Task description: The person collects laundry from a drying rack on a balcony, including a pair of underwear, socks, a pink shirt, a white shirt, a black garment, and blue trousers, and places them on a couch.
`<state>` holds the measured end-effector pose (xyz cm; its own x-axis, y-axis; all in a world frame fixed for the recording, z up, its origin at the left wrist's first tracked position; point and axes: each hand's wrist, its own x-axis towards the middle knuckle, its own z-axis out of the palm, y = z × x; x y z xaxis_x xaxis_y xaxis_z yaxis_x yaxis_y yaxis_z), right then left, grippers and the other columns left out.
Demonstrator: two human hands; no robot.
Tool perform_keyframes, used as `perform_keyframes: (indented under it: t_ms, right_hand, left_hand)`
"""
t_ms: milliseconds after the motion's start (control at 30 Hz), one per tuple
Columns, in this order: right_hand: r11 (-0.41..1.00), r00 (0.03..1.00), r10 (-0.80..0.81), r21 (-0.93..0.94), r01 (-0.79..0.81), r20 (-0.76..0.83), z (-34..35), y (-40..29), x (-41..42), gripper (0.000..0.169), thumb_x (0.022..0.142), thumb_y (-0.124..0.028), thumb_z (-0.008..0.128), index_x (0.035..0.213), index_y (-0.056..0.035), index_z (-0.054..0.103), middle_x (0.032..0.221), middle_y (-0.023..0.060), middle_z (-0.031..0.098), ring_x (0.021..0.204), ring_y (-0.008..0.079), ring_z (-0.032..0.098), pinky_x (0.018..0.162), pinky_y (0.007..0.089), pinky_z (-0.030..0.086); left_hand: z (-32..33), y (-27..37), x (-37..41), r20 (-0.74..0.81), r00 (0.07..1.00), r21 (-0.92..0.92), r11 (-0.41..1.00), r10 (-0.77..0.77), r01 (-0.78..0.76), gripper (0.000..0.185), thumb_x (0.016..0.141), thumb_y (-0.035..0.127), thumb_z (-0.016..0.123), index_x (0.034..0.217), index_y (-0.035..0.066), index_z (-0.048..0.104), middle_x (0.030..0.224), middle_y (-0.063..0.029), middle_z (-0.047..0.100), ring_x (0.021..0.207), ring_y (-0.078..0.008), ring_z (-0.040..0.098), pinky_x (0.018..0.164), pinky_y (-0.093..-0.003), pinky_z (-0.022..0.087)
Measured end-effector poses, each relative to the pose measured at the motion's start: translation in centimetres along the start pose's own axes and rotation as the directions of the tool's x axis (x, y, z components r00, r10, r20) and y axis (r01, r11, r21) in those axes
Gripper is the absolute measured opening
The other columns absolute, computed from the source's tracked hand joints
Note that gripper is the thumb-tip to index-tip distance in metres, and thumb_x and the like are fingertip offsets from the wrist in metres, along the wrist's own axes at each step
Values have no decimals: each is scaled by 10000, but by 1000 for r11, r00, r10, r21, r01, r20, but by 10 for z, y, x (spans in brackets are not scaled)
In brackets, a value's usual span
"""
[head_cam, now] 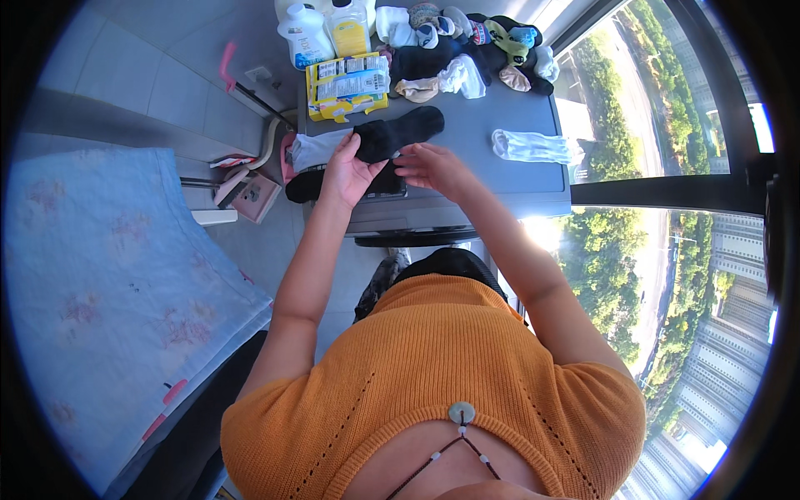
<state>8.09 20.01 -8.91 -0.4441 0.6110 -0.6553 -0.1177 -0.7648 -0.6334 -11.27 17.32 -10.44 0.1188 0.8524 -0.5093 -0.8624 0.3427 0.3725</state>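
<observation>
A black sock (400, 131) hangs over the top of a grey washing machine (462, 125), its cuff held between the thumb and fingers of my left hand (350, 169). My right hand (431, 167) is beside the sock's lower edge, palm turned inward; whether its fingertips grip the sock I cannot tell. A white sock (320, 149) lies to the left, partly behind my left hand, with black fabric (302, 189) below it. Another white sock (536, 147) lies flat at the right. Along the back is a pile of mixed socks (462, 74), black, white, beige and patterned.
Detergent bottles (305, 39) and a yellow package (347, 87) stand at the back left. A pink-handled pole (253, 94) and a dustpan (257, 197) are left of the machine. Light blue floral cloth (119, 269) hangs at left; a window frame (669, 190) is at right.
</observation>
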Motion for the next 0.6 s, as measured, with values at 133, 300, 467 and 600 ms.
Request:
perform_keyframes:
  t_ms: [133, 300, 467, 600]
  right_hand:
    - [876, 998, 59, 479, -58, 14, 3, 13, 18, 232, 924, -291, 462, 981, -72, 516, 956, 69, 585, 854, 168, 590, 760, 300, 508]
    - [727, 966, -32, 658, 198, -256, -14, 13, 22, 173, 865, -247, 573, 926, -94, 519, 874, 45, 574, 793, 177, 584, 713, 309, 511]
    - [810, 974, -41, 563, 163, -224, -18, 15, 12, 107, 842, -158, 581, 910, -109, 515, 852, 19, 578, 777, 146, 579, 690, 285, 504]
    - [903, 988, -109, 404, 146, -113, -18, 22, 11, 133, 824, -111, 576, 938, -122, 508, 862, 12, 578, 777, 138, 577, 688, 273, 499]
  left_hand:
    - [28, 0, -20, 66, 997, 29, 999, -35, 33, 186, 922, 202, 468, 1097, 147, 500, 1093, -72, 591, 985, -215, 592, 771, -386, 518]
    - [19, 13, -26, 88, 996, 4, 1000, -1, 1, 178, 909, 211, 499, 1069, 143, 537, 1062, -58, 608, 971, -205, 599, 762, -371, 520]
    - [-7, 39, -35, -40, 987, 308, 942, 156, -136, 227, 861, 146, 575, 1084, 115, 551, 992, -19, 611, 869, -160, 623, 673, -332, 539]
    - [-40, 55, -40, -180, 925, 449, 864, 336, -226, 251, 870, 170, 567, 1109, 97, 555, 982, -17, 602, 844, -134, 612, 649, -307, 532]
